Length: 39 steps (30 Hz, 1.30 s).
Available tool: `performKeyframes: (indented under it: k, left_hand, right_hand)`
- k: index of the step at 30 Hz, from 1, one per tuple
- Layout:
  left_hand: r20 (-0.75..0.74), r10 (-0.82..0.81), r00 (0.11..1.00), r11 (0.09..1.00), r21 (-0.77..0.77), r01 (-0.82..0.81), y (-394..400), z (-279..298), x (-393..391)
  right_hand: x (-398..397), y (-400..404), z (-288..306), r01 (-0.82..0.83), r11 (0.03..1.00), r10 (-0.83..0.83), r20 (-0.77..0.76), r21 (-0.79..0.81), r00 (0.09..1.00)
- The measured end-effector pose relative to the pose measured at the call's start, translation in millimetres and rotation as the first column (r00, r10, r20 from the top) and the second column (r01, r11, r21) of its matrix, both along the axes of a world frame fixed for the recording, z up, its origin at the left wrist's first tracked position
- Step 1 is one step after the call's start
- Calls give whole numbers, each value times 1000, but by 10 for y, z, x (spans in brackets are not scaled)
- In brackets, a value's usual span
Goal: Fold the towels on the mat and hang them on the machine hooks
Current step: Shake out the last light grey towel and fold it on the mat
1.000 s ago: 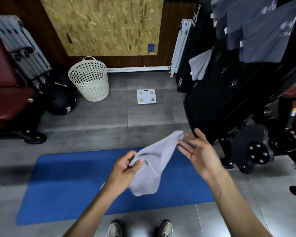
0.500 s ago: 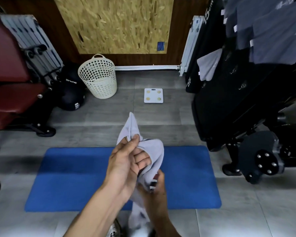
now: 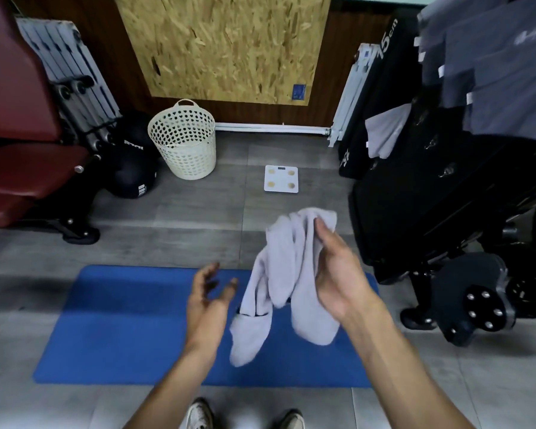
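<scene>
One pale towel (image 3: 287,267) is hanging from our right hand (image 3: 338,274) above the blue mat (image 3: 121,323)

We are gripping the bunched top of the towel with our right-hand fingers curled round it, its loose ends dangling over the right half of the mat, while our left hand (image 3: 208,301) is hovering just left of the cloth with fingers spread and holding nothing. Further off we are seeing a white basket (image 3: 183,140) and a white scale (image 3: 281,178) on the grey floor, and to the right the black machine (image 3: 415,181) with grey towels (image 3: 492,72) hanging on it

Basket (image 3: 184,140) left of scale (image 3: 281,178); mat (image 3: 130,323) in front; machine (image 3: 415,181) prob. right.
</scene>
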<state>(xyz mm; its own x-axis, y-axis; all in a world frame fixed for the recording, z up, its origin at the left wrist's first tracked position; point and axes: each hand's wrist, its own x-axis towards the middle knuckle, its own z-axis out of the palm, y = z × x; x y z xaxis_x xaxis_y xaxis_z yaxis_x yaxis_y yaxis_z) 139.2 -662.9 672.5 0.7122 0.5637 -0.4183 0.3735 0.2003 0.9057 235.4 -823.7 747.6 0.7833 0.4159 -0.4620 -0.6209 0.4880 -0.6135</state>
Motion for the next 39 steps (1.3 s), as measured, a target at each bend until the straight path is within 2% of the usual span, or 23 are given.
performKeyframes:
  k: [2,3,5,6,8,9,10,11,12,13,14,15,16,17,19,21,25,29,30,31,33,36,39]
  left_hand:
    - [-158,-85,984,972,-231,47,11,-194,-185]
    - [-146,-132,980,929,-364,71,27,-283,-263]
    - [28,-235,972,781,-590,206,-16,-320,-346]
    - [129,-223,966,719,-648,253,-20,-336,-361]
    - [279,-185,942,696,-640,326,-33,-286,-373]
    - [324,-156,933,723,-606,332,-23,-241,-362]
    - [330,-120,936,768,-567,298,-11,-179,-330]
    - [310,-89,947,805,-537,252,5,-84,-287]
    - [299,-83,951,834,-501,230,24,-11,-246]
    - [302,-94,949,860,-455,230,39,76,-207]
    - [312,-122,942,896,-374,239,66,173,-168]
    - [307,-169,937,928,-272,256,96,274,-128]
    - [292,-235,927,946,-150,287,128,366,-95]
    - [268,-304,914,947,-20,321,154,440,-55]
    - [189,-418,888,895,249,369,189,506,-14]
    - [108,-464,879,806,462,369,227,478,4]
    - [12,-505,863,685,615,392,412,514,21]
    - [-177,-476,862,383,840,384,487,765,30]
    - [-181,-492,852,353,853,385,483,819,36]
    - [-162,-527,834,354,850,389,490,856,39]
    - [-49,-627,778,439,803,404,512,914,45]
    - [163,-689,707,650,570,502,571,970,28]
    - [220,-658,720,736,389,553,684,878,14]
  right_hand:
    - [96,55,192,-79,994,78,10,75,997]
    - [144,84,250,-106,990,103,44,90,994]
    - [232,113,294,-136,986,124,128,91,984]
    - [255,137,314,-162,983,146,167,86,975]
    - [286,156,307,-203,977,185,220,61,958]
    - [288,173,282,-213,977,206,234,5,950]
    - [291,183,209,-189,973,216,244,-129,945]
    - [270,184,113,-138,931,234,263,-337,936]
    - [230,178,-5,-43,817,254,293,-574,922]
    - [157,175,-116,69,661,275,327,-747,904]
    - [55,161,-229,160,567,299,383,-808,874]
    - [-76,136,-343,184,576,335,435,-797,836]
    - [-224,113,-441,117,668,362,458,-735,812]
    - [-369,102,-513,-18,762,394,442,-647,806]
    - [-606,114,-628,-222,832,460,409,-509,788]
    - [-700,155,-748,-238,846,459,423,-478,782]
    - [-714,257,-878,-105,807,396,399,-582,827]
    - [-703,403,-807,-165,790,464,401,-590,790]
    - [-703,437,-785,-193,788,487,401,-585,776]
    - [-707,471,-761,-214,796,498,411,-567,763]
    - [-709,506,-736,-221,819,495,458,-530,738]
    - [-719,443,-720,-251,850,467,442,-463,766]
    - [-695,296,-711,-285,841,490,424,-460,761]
